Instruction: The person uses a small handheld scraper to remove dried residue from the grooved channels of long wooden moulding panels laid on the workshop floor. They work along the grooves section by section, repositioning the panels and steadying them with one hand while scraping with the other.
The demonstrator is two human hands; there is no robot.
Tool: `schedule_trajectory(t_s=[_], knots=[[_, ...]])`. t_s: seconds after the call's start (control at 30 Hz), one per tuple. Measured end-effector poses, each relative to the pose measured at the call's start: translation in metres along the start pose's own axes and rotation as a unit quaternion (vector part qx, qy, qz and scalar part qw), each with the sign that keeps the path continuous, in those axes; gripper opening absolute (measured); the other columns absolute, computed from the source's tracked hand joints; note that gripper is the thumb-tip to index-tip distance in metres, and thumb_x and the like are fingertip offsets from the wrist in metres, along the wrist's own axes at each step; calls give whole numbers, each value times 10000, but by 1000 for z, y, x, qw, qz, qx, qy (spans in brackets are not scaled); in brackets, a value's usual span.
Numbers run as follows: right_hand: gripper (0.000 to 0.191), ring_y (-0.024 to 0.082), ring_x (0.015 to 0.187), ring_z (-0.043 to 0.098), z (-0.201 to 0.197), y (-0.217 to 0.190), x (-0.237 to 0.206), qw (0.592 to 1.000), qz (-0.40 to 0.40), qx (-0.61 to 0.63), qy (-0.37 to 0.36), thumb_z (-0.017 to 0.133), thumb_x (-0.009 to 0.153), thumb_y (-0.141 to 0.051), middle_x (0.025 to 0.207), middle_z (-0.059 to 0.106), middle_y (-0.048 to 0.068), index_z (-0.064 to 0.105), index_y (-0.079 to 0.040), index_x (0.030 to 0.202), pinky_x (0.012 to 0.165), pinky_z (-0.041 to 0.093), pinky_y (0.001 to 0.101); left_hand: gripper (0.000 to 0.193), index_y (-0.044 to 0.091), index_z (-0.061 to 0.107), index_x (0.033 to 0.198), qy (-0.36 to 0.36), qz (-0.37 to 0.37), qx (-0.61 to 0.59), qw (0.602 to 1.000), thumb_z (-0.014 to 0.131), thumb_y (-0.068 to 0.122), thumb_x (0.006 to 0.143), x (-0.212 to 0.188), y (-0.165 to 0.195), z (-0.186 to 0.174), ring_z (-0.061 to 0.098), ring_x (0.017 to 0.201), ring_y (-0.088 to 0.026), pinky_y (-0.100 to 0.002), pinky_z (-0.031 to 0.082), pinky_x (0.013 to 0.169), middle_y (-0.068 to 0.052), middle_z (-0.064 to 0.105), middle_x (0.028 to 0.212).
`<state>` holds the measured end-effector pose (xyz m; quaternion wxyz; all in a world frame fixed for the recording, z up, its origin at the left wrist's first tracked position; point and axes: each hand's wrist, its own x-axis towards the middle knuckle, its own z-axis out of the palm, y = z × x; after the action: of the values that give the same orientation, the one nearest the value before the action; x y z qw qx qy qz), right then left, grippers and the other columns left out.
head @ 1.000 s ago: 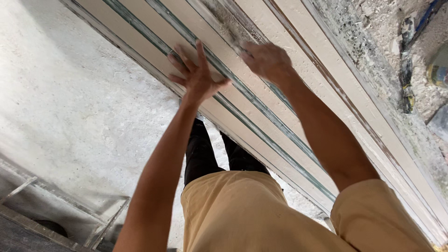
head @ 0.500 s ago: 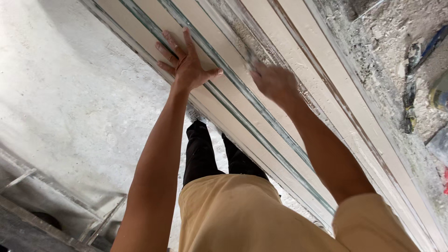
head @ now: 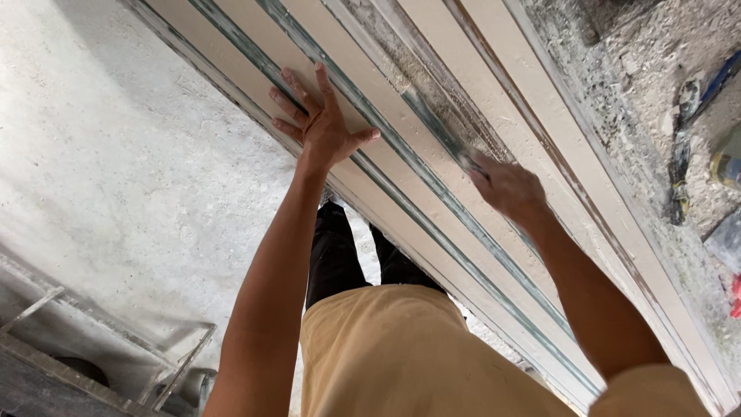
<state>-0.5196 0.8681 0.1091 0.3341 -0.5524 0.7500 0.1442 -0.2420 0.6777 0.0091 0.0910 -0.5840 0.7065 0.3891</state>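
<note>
A long cream moulded frame (head: 432, 69) with grey-green grooves runs diagonally from the upper left to the lower right. My left hand (head: 320, 123) lies flat on one of its strips, fingers spread, holding nothing. My right hand (head: 509, 185) is blurred and presses on a groove further right. Its fingers curl around a small grey piece (head: 472, 164) that pokes out at the fingertips. The strip above that hand looks rough and scraped (head: 401, 69).
A rough grey concrete floor (head: 116, 154) lies to the left. A metal frame (head: 177, 363) sits at the lower left. Rubble and scattered items, one blue (head: 714, 85) and one red (head: 735, 297), line the right edge. My black trouser legs (head: 340, 247) stand beside the moulding.
My right hand has slid down and to the right along the groove. My left hand has stayed flat on nearly the same spot.
</note>
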Motion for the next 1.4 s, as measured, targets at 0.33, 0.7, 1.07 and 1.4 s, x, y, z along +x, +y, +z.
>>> schedule_trajectory(t_s=[0.33,0.7,1.07,1.4], knots=[[397,270,784,705,-59,-117,201,974,-184,-6,133,402,1154,-439,967,732,127,574,-188,1409,836,543,496,1585,194,-188,1601,-5,-3,-7,1000,910,757,607,6,-3,2,-378,1356,-639,-879,-136,1003,-372,-340,1562],[538,322,901,684,-33,-60,47,998,45,-8,-35,394,1055,-518,964,709,143,482,-242,1508,869,545,503,1606,198,-196,1610,-92,-31,-5,995,949,641,574,1,9,-33,-370,1361,-654,-884,-78,1014,-396,-363,1543],[433,223,559,567,-112,-218,252,997,-70,26,18,320,1104,-432,739,609,98,514,-212,1423,509,532,400,1642,179,-248,1597,-137,-27,-36,990,955,604,564,9,5,-42,-405,1325,-660,-887,-109,992,-392,-425,1507],[561,319,763,686,-70,-122,109,994,74,26,-74,281,1067,-526,929,712,148,379,-348,1589,780,599,481,1536,178,-208,1602,-137,-18,-80,987,941,535,648,-1,0,-49,-420,1332,-649,-846,-168,1001,-371,-411,1529]])
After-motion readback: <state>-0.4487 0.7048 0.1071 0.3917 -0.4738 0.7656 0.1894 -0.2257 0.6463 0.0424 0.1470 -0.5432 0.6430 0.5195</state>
